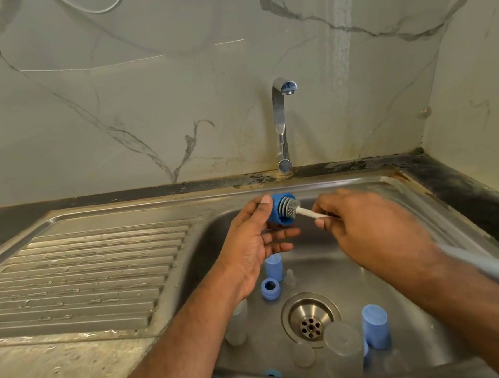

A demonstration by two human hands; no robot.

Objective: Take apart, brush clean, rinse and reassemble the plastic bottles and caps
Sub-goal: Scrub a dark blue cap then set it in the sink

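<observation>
Left hand (255,243) pinches a blue cap (276,213) between thumb and forefinger, other fingers straight; cap's open side faces right, likely to admit the brush. Right hand (364,226) grips the white handle near its tip; the grey brush head (288,208) sits in the cap's mouth. Both held over the sink (420,203), probably so drips fall into the basin.

Below, in the basin: loose blue caps (270,289), a taller blue piece (375,326), clear bottles (342,347) lying beside the drain (309,317). These await brushing, I judge. Tap (281,124) is dry; drainboard (83,275) at left.
</observation>
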